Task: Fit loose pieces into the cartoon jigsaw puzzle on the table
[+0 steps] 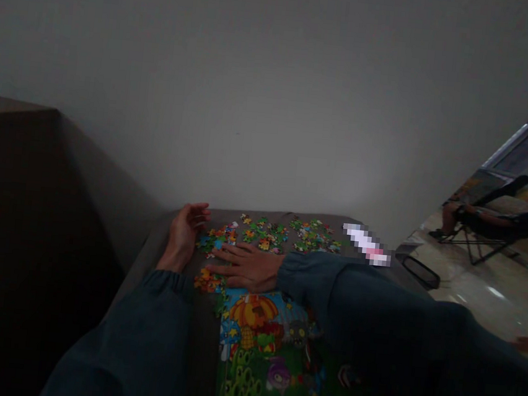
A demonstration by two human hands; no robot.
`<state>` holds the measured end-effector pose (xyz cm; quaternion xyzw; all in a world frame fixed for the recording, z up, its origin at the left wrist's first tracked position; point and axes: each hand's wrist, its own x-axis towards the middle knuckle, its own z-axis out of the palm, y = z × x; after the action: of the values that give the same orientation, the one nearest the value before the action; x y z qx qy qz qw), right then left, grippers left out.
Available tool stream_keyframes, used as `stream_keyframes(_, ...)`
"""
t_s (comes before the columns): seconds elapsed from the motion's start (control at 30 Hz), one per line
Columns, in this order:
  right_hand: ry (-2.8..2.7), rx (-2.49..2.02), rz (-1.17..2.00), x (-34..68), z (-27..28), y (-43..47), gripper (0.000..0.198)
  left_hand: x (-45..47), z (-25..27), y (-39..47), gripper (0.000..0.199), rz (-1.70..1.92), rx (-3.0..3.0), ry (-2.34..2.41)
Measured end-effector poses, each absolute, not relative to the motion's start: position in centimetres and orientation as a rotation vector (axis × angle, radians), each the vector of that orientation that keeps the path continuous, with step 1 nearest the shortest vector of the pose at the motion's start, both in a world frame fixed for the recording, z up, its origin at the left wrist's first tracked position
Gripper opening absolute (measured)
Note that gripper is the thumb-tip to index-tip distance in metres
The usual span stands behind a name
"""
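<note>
The person's right hand [248, 268] reaches in from the right, palm down with fingers spread wide, its fingertips on or just above loose jigsaw pieces [215, 242]; it grips nothing visible, though what lies under the palm cannot be seen. The left hand [183, 234] stands on its edge at the far left of these pieces, half open, fingers loosely bent, with no piece visible in it. Both wrists come out of gathered dark blue sleeves [152, 337]. Just below the right hand, a small group of orange pieces [207, 281] lies at the upper left corner of a colourful cartoon picture [254, 340], which shows a pumpkin, a grey head and a purple figure; the right sleeve covers part of it. Beyond the right hand, more mixed green and orange pieces [314, 235] lie scattered towards the back of a grey-covered surface [203, 348]. To their right is a blurred white and pink object [366, 245]. A plain grey wall [273, 99] rises behind, a dark cabinet [10, 211] stands left, and at far right another person sits in a folding chair [484, 241] on a shiny floor [492, 301].
</note>
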<state>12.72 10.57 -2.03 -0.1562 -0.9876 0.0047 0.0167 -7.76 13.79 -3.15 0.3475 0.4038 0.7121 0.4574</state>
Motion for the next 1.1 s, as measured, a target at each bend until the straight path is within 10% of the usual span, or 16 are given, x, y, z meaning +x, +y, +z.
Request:
stream_keyframes(0.73,-2.828,-0.969,0.084,25.5,5.3,8.0,0.041,-8.1,-3.8,14.0,0.032,1.716,1.015,1.145)
stream_keyframes(1.1,-2.474,-1.257,0.01,36.0,-1.7,2.7,0.036,-2.0,5.1,9.3,0.03,1.44,1.71,1.41)
